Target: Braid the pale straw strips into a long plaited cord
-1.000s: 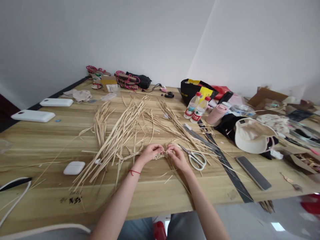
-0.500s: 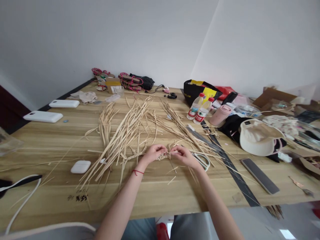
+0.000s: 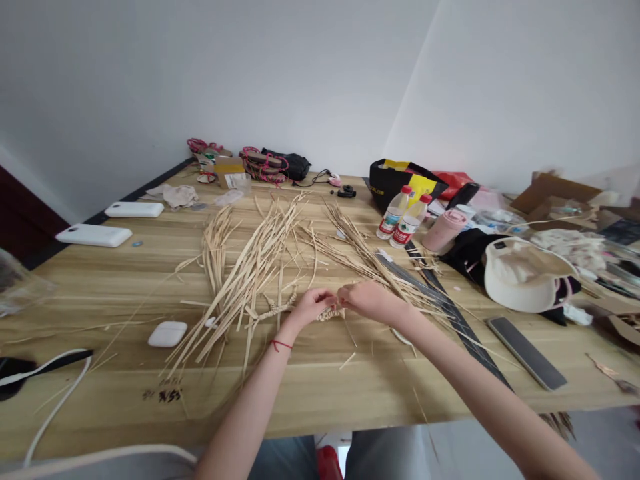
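Note:
My left hand (image 3: 314,305), a red string on its wrist, pinches a small braided straw piece (image 3: 329,314) low over the table. Right beside it, the closed fingers of my right hand (image 3: 367,297) grip a thin straw strip at the braid's end; the fingertips are partly hidden. To the left lies a second twisted straw length (image 3: 276,309). Behind my hands, bundles of loose straw strips (image 3: 260,250) spread across the wood-grain table (image 3: 300,393). Scissors with pale handles (image 3: 403,337) show just past my right forearm, which hides most of them.
At right are a phone (image 3: 526,352), a cream cap (image 3: 525,275), a pink cup (image 3: 444,231), two water bottles (image 3: 406,223) and a black-yellow bag (image 3: 395,183). At left lie a white earbud case (image 3: 167,334), white power banks (image 3: 94,235) and a white cable (image 3: 60,407).
My right hand has turned over and come in closer to my left, its forearm swinging out to the right and covering most of the scissors. My left hand keeps its pinch.

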Demonstrator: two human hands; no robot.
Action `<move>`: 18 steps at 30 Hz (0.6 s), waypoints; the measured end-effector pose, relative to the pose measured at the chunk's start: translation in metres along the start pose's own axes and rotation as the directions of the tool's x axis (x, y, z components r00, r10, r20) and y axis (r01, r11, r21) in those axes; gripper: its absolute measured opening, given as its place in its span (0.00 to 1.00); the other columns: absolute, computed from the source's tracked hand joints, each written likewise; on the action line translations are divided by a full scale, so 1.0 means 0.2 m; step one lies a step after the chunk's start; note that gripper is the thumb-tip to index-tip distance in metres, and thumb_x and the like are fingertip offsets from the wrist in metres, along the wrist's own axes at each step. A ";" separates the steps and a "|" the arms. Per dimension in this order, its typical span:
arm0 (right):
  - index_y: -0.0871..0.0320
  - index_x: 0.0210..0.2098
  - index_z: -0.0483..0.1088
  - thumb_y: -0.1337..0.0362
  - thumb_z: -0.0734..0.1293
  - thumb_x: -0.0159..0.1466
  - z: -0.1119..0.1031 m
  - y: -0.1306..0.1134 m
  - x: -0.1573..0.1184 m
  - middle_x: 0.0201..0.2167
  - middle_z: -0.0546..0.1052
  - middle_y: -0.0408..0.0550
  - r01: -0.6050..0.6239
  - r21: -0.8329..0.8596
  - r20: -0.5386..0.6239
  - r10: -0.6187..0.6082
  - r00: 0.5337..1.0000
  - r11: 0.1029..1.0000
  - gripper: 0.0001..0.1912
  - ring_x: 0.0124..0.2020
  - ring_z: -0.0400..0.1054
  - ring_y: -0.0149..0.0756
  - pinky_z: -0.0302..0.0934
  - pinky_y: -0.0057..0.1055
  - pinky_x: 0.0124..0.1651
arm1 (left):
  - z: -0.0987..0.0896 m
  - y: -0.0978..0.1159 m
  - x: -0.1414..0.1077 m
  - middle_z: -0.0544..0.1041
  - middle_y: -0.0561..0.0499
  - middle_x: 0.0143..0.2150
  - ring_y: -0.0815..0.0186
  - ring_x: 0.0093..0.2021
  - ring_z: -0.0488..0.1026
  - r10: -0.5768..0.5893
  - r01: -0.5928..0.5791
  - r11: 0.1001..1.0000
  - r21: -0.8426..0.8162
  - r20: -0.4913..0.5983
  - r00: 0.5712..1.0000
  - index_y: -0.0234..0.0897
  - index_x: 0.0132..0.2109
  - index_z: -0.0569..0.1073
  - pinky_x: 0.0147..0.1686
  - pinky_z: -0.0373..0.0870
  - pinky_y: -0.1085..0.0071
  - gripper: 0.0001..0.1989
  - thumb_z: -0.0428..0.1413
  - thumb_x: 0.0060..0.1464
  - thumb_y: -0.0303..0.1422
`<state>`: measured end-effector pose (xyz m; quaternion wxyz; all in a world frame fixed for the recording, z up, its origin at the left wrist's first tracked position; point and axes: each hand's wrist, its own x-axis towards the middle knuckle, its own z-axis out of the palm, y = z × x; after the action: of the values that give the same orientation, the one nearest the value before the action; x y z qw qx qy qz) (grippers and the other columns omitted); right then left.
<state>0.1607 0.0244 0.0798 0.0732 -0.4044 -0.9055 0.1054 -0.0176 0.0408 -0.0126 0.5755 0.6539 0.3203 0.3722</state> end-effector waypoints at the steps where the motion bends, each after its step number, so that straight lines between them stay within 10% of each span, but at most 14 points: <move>1: 0.60 0.31 0.72 0.71 0.64 0.61 0.01 -0.01 0.00 0.26 0.75 0.50 0.008 -0.052 0.013 -0.007 1.000 0.999 0.05 0.25 0.67 0.33 0.53 0.28 0.30 | 0.00 -0.01 0.00 0.73 0.51 0.28 0.70 0.28 0.66 -0.002 0.002 1.000 -0.001 -0.003 1.000 0.31 0.32 0.73 0.30 0.60 0.74 0.18 0.55 0.53 0.45; 5: 0.60 0.35 0.71 0.75 0.62 0.61 0.01 -0.01 -0.01 0.32 0.74 0.51 0.072 -0.080 0.052 -0.068 0.996 0.994 0.08 0.27 0.67 0.33 0.55 0.28 0.31 | 0.01 -0.03 0.01 0.72 0.51 0.28 0.70 0.29 0.66 -0.002 0.002 0.999 -0.047 -0.013 1.000 0.31 0.32 0.73 0.31 0.61 0.74 0.19 0.57 0.51 0.46; 9: 0.58 0.34 0.72 0.68 0.63 0.62 -0.01 0.07 0.03 0.32 0.75 0.47 0.120 0.257 0.019 -0.129 0.992 0.959 0.05 0.31 0.68 0.33 0.59 0.28 0.36 | 0.01 -0.02 0.02 0.72 0.50 0.29 0.70 0.29 0.66 -0.018 0.017 0.995 -0.095 -0.008 1.000 0.31 0.33 0.73 0.30 0.62 0.74 0.19 0.57 0.50 0.46; 18: 0.63 0.32 0.74 0.54 0.72 0.53 0.13 0.23 0.05 0.25 0.77 0.46 -0.258 0.868 0.275 0.020 0.961 0.424 0.17 0.25 0.70 0.31 0.64 0.27 0.30 | -0.01 0.01 0.01 0.71 0.52 0.25 0.72 0.24 0.63 -0.072 0.069 0.996 -0.062 -0.038 0.997 0.32 0.32 0.75 0.24 0.58 0.76 0.19 0.57 0.49 0.46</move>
<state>0.1821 0.0593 0.0441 0.1655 -0.3628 -0.6761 0.6195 -0.0178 0.0423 -0.0102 0.6013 0.6169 0.3432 0.3742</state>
